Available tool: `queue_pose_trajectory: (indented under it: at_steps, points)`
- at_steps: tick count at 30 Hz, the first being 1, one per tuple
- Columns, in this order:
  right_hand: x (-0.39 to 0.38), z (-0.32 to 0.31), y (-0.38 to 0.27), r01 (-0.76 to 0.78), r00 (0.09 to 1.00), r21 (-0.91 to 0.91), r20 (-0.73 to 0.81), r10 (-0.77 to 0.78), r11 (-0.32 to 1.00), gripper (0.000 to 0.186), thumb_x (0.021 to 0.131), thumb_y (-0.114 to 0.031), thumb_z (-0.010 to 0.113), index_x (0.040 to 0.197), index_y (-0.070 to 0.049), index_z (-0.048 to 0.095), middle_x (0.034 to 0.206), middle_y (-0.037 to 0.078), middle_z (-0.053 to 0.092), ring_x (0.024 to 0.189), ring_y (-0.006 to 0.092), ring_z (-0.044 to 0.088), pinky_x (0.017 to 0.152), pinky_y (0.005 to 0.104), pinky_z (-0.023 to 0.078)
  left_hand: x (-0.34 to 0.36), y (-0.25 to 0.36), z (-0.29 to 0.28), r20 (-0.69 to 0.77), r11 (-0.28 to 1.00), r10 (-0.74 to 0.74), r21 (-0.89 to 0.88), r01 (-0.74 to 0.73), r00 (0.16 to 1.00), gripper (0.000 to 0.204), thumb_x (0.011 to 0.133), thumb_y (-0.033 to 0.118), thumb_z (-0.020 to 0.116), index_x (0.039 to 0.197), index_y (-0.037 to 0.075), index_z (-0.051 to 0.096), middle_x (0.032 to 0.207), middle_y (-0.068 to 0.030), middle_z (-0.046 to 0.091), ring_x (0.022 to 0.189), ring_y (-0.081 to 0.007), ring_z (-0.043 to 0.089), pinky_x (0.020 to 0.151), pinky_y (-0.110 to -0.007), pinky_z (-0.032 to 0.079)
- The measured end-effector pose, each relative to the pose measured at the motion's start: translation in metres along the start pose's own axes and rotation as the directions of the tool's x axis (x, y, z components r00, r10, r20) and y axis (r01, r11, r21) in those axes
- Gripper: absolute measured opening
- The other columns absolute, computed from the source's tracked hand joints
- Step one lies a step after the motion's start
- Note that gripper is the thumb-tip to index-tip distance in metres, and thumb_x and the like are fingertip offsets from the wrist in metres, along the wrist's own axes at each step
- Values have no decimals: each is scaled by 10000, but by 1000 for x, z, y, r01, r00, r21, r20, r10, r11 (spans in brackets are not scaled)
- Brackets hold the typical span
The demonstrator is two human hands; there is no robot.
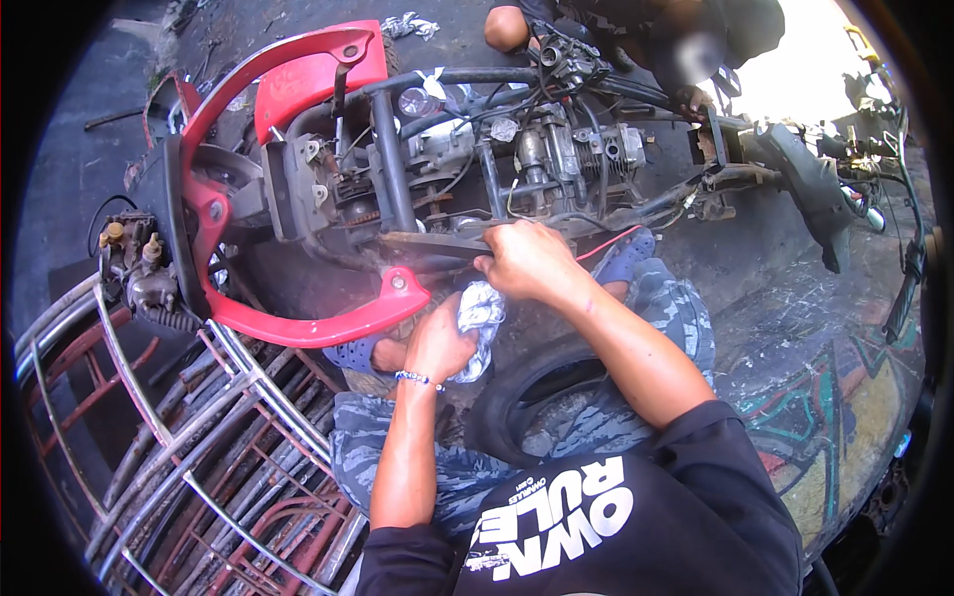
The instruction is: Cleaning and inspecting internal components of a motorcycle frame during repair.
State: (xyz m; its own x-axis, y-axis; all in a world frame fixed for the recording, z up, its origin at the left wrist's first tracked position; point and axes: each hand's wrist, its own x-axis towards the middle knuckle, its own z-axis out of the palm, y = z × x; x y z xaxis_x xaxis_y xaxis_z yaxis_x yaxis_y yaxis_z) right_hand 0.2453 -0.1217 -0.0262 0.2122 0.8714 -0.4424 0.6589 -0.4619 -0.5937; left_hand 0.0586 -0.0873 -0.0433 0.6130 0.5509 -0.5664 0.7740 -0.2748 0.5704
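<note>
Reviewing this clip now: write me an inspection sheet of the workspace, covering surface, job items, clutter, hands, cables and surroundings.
Surface: dark ground, with painted patterns at right.
Job items: bare motorcycle frame with exposed engine; red curved panel at its left end; pale patterned cloth; dark bar, whether loose or attached unclear.
Clutter: tyre between the person's legs; metal tube racks at lower left.
Hands: left hand holds the cloth; right hand grips the dark bar's right end.
Cables: red wire just right of the right hand; black cables at far right.
Surroundings: another person at the top edge.
</note>
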Motion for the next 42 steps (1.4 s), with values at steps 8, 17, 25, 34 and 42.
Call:
queue_pose_trajectory:
  at_steps: [8,17,25,34,42]
  points:
    - [-2,-3,2,-2,1000,5,1,2,1000,272,784,-280,648,832,-13,663,793,215,650,830,387,632,758,472,486,2,0,2,1,1000,26,-16,-26,1000,438,706,140,621,1116,6,547,970,-264,623,945,-422,589,807,-463,480]
    - [-2,-4,2,-6,1000,8,11,6,1000,268,788,-275,646,831,-10,659,790,219,647,829,389,630,753,470,484,4,3,3,4,999,41,-1,-41,999,462,700,141,624,1136,11,542,959,-268,623,928,-422,593,799,-470,479]
    - [-2,-5,1,-7,1000,5,14,7,1000,265,790,-272,643,829,-10,659,790,219,647,823,390,630,747,473,484,5,2,3,15,1000,25,4,-25,1000,467,698,142,626,1138,13,541,941,-277,623,915,-432,593,793,-476,479]
    - [-2,-5,1,11,1000,-11,15,-11,1000,285,767,-286,664,829,-7,656,788,216,651,815,386,636,741,472,493,3,4,2,18,1000,19,12,-20,1000,469,700,148,634,1137,7,540,938,-279,624,911,-433,595,793,-477,479]
    - [-3,-4,-1,-2,999,7,41,2,1000,335,736,-321,684,819,2,654,798,214,656,833,374,644,768,454,503,3,3,4,4,999,35,-7,-35,999,441,702,150,635,1113,14,549,937,-274,624,914,-430,594,787,-480,478]
